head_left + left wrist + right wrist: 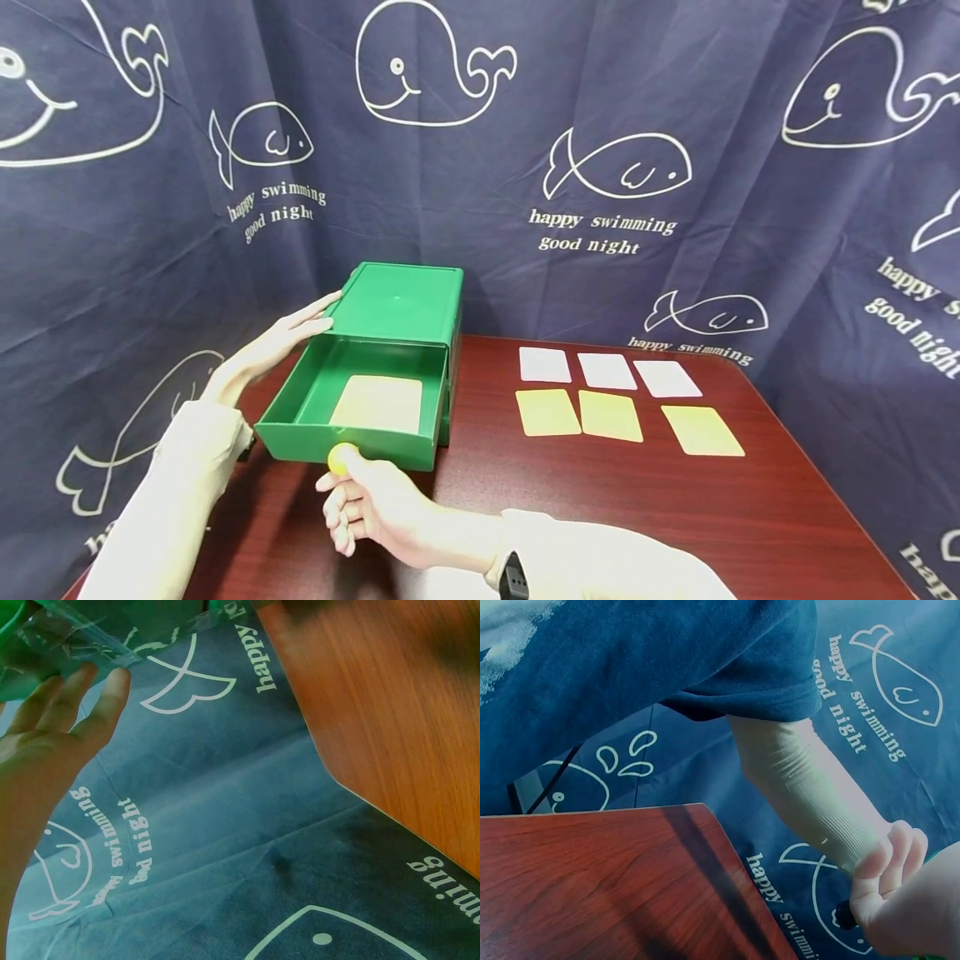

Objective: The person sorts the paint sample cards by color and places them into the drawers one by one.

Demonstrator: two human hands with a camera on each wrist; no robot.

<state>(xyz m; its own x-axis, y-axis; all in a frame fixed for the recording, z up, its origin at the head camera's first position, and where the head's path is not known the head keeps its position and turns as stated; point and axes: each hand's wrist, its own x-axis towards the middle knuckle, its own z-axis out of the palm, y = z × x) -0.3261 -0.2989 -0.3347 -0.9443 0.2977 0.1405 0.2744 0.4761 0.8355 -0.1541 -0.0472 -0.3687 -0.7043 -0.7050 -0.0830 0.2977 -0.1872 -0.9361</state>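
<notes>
A green box stands at the left of the table, its drawer pulled well out toward me. One pale yellow card lies in the drawer. My right hand pinches the round yellow knob on the drawer front, thumb on top and the other fingers curled below. Against the box's left side rests my left hand, fingers stretched out; in the left wrist view those fingers reach up to the green plastic.
To the right of the box, three white cards lie in a row on the red-brown table. In front of them is a row of three yellow cards. A dark blue curtain with whale and fish drawings hangs behind and at both sides.
</notes>
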